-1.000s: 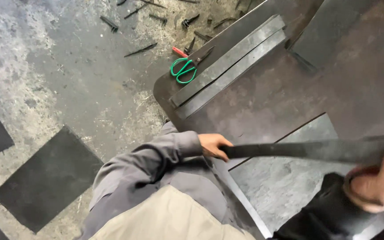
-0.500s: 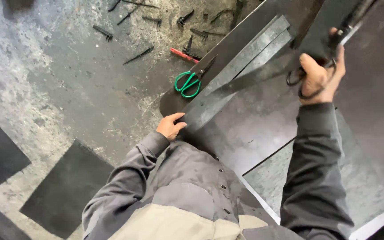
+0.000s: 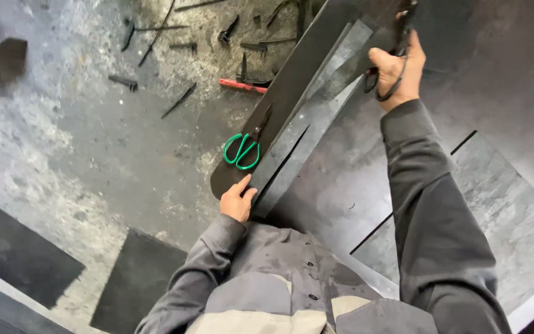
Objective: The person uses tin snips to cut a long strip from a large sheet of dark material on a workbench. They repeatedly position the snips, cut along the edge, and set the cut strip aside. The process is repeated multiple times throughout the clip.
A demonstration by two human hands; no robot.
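Observation:
My right hand [image 3: 397, 71] is stretched far forward at the top. Its fingers are through the handles of black scissors [image 3: 383, 83] and it meets the far end of a long grey rubber strip [image 3: 307, 133]. That strip lies diagonally on a stack of dark sheets [image 3: 292, 80]. My left hand [image 3: 237, 201] grips the strip's near end, index finger pointing forward. A narrow cut [image 3: 285, 154] runs along the strip. Green-handled scissors [image 3: 242, 150] lie on the dark sheet just beyond my left hand.
A red-handled tool [image 3: 242, 85] and several dark offcuts [image 3: 180, 99] lie scattered on the concrete floor [image 3: 81, 136] at the top. Large dark sheets lie at lower left [image 3: 20, 260], under my body [image 3: 137, 284] and to the right [image 3: 514, 210].
My right hand has swung from close by my body out to the strip's far end with the black scissors. My left hand has moved forward to the near end beside the green scissors.

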